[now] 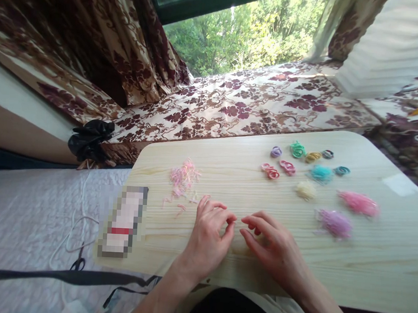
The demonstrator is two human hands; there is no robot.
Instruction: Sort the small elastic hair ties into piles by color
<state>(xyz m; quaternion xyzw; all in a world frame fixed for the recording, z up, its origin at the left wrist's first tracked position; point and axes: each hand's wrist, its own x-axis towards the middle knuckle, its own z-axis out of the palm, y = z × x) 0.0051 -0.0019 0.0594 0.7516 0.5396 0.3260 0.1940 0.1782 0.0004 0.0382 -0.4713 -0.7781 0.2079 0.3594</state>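
With your left hand (208, 226) curled into a near pinch, whether on anything I cannot tell, and your right hand (278, 242) apart beside it, fingertips parted, work gently above the desk (239, 177), not scattering the pink strips (186, 175) beyond your left.

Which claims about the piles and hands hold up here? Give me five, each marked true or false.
1. The left hand and right hand are clasped together. False: a gap shows between their fingertips.
2. The purple bundle lies nearer the person than the bright pink bundle. True.
3. The mixed pastel pile lies right of both hands. False: it lies beyond the left hand, toward the left side of the table.
4. The cream pile is nearer the right hand than the turquoise pile. True.
5. The black bundle sits on the table. False: it is off it, to the left.
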